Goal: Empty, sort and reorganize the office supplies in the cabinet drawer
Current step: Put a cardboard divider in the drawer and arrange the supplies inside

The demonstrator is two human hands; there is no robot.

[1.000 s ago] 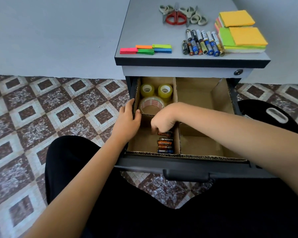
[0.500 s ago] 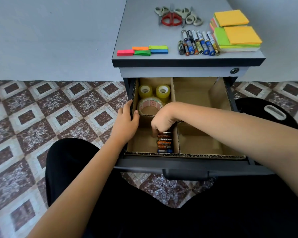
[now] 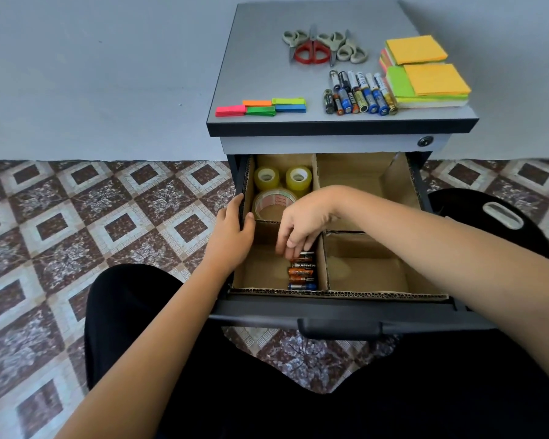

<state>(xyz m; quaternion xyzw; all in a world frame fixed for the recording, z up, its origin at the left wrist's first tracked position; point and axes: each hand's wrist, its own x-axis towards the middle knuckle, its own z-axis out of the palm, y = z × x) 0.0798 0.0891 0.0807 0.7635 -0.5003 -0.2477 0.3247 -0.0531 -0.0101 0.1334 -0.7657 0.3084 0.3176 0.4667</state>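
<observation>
Step in hand: refilling the drawer [image 3: 267, 307], battery stage.

The drawer stood pulled out at mid-frame, fitted with a cardboard insert [image 3: 362, 293] of four compartments. The upper-left compartment held the tape rolls [image 3: 267, 178]. The lower-left compartment held a row of stowed batteries [image 3: 301, 274], lying crosswise against the centre divider. Both right-hand compartments showed only bare cardboard.

The left hand [image 3: 232, 229] gripped the drawer's left wall, thumb inside and fingers outside, and appeared to be steadying it. The right hand [image 3: 301, 226] reached across into the lower-left compartment, fingers curled downward with their tips on the topmost battery of the row. Whether it pinched that battery or merely touched it, I could not tell.

On the cabinet top [image 3: 267, 58], in the upper part of the frame, lay the loose batteries [image 3: 358, 96], the scissors [image 3: 311, 52], the sticky notes [image 3: 431, 80] and the page flags [image 3: 260, 107], each sorted into its own group.

Assessment: emptying and sorting looked complete, and restocking was roughly a third done. The next move would likely call for seating the battery square against its neighbours. The right hand would then lift clear without disturbing the row and fetch more from the loose batteries above. The row lay unrestrained on its left side, so a careless withdrawal could roll it out of line.
</observation>
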